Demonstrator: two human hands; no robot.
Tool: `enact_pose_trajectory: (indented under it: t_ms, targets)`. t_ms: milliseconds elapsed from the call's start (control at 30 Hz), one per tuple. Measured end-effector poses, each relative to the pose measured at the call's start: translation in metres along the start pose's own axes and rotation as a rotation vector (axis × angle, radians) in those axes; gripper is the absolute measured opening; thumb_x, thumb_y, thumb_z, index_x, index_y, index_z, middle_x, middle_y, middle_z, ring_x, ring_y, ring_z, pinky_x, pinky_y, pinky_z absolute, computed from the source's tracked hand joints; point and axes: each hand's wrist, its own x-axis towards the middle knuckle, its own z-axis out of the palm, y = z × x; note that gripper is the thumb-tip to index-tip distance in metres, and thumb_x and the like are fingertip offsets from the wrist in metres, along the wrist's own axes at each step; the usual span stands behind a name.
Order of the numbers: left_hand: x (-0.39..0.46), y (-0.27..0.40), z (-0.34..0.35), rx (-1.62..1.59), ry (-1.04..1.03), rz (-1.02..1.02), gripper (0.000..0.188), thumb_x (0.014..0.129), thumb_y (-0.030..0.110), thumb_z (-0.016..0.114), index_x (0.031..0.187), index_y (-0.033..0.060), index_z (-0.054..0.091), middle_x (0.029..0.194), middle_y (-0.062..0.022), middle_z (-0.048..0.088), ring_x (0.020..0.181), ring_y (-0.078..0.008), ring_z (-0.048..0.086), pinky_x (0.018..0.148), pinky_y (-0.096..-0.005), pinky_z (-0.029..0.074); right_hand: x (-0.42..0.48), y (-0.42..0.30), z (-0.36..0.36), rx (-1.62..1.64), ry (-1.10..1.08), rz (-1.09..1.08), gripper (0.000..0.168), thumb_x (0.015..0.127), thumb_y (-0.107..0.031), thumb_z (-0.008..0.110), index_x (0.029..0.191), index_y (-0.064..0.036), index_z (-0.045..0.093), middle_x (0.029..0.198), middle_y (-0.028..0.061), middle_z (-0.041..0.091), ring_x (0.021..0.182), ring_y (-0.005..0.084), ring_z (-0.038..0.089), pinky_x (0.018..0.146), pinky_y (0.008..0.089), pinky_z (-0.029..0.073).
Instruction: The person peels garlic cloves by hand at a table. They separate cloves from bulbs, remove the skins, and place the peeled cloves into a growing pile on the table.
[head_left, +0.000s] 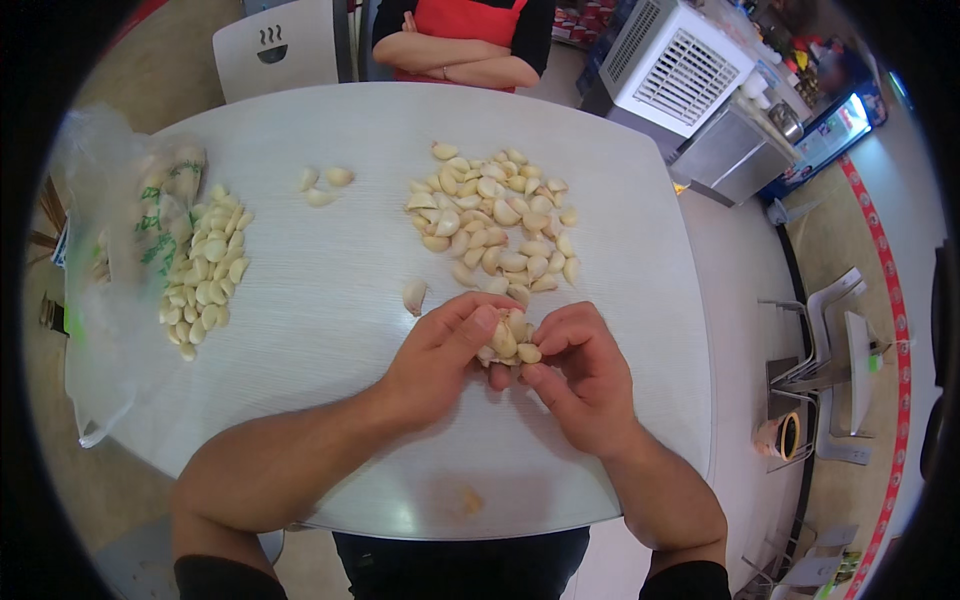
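Observation:
My left hand (442, 352) holds a partly broken garlic bulb (507, 334) near the front of the table, its thumb lying along the top. On the bulb's right side, the thumb and fingertips of my right hand (589, 367) pinch one garlic clove (529, 353). Whether that clove is still attached to the bulb I cannot tell. Just beyond both hands spreads a large heap of garlic cloves (491, 214), pale with thin skin on many. A single clove (414, 297) lies left of the bulb, apart from the heap.
Smooth peeled cloves (206, 274) form a pile at the left, against a clear plastic bag (120, 300) with green print. Three cloves (321, 196) sit between the piles. Across the white table (322, 300) is a person in a red apron (465, 19), arms folded. A white air cooler (675, 67) stands beyond.

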Motion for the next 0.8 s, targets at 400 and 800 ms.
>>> enact_pose_trajectory:
  t_ms: [400,800]
  targets:
    - [0.000,-0.004,0.002,-0.009,0.046,0.061,0.030,0.100,0.021,0.039,0.123,0.0020,0.041,0.104,-0.0105,0.057,0.088,-0.0152,0.059,0.080,-0.0307,0.049,0.002,-0.004,0.004,0.252,0.179,0.372,0.017,0.086,0.004,0.056,0.100,-0.001,0.048,0.093,0.0072,0.057,0.079,0.0142,0.058,0.072,0.0277,0.050]
    - [0.002,-0.010,-0.003,-0.071,0.127,0.144,0.030,0.100,0.022,0.039,0.122,0.0028,0.042,0.103,-0.0101,0.056,0.086,-0.0188,0.058,0.078,-0.0327,0.049,0.005,0.002,-0.004,0.451,0.246,0.480,0.017,0.093,-0.007,0.049,0.107,0.000,0.052,0.092,0.0088,0.058,0.077,0.0148,0.057,0.070,0.0285,0.050]
